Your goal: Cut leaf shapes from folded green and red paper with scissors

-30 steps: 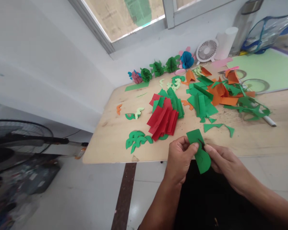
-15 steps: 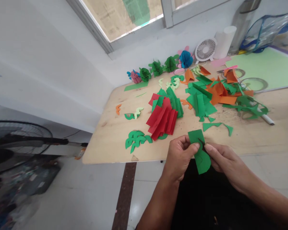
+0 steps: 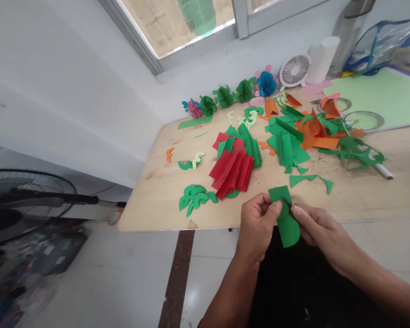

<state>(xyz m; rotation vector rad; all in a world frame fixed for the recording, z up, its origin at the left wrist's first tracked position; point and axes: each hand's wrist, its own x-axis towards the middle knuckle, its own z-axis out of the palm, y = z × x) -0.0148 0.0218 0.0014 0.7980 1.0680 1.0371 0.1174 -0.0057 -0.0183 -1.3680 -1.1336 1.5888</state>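
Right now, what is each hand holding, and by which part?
The left hand pinches the green paper by its left edge, midway. The right hand grips a dark tool; the held part is hidden.

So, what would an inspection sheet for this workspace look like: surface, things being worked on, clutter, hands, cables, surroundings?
Surface: pale wooden table, with a brownish mark near its front edge.
Things in hand: green paper piece, one end rounded; dark-bladed tool, apparently scissors, at the paper.
Clutter: folded red papers, green cut shapes, orange papers, green offcuts.
Hands: left hand pinches the paper; right hand holds the tool.
Cables: thin dark line near the large fan, possibly a cable.
Surroundings: window, small white fan, row of paper ornaments along the wall.
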